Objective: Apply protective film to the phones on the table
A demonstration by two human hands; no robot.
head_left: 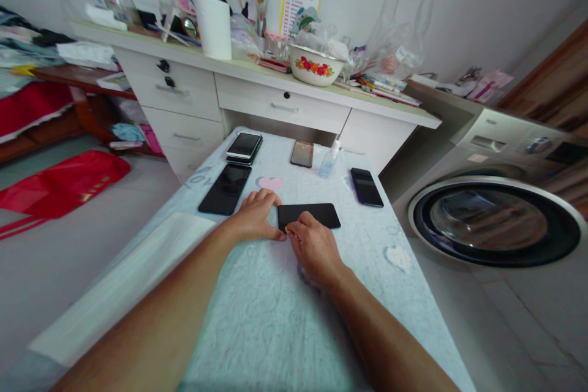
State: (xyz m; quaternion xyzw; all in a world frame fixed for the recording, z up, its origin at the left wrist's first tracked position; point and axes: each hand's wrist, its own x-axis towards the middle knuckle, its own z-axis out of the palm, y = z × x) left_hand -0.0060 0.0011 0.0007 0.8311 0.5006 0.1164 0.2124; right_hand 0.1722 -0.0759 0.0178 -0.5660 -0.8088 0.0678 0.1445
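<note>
A dark phone (pixel 321 214) lies sideways on the cloth-covered table (pixel 257 318). My left hand (pixel 258 215) rests at its left end, fingers apart, the thumb and a fingertip near the phone's corners. My right hand (pixel 315 245) is closed, its fingertips pinched together at the phone's lower left edge; whatever they hold is too small to make out. Another dark phone (pixel 226 188) lies left of my left hand, and beyond it are stacked phones (pixel 244 145). On the right lies one more phone (pixel 366 187).
Toward the table's far end are a brown-edged phone case (pixel 302 154) and a clear spray bottle (pixel 329 159). A pale sheet (pixel 124 282) runs along the left side. Behind stands a cluttered white desk (pixel 275 89); a washing machine (pixel 496 196) is at right.
</note>
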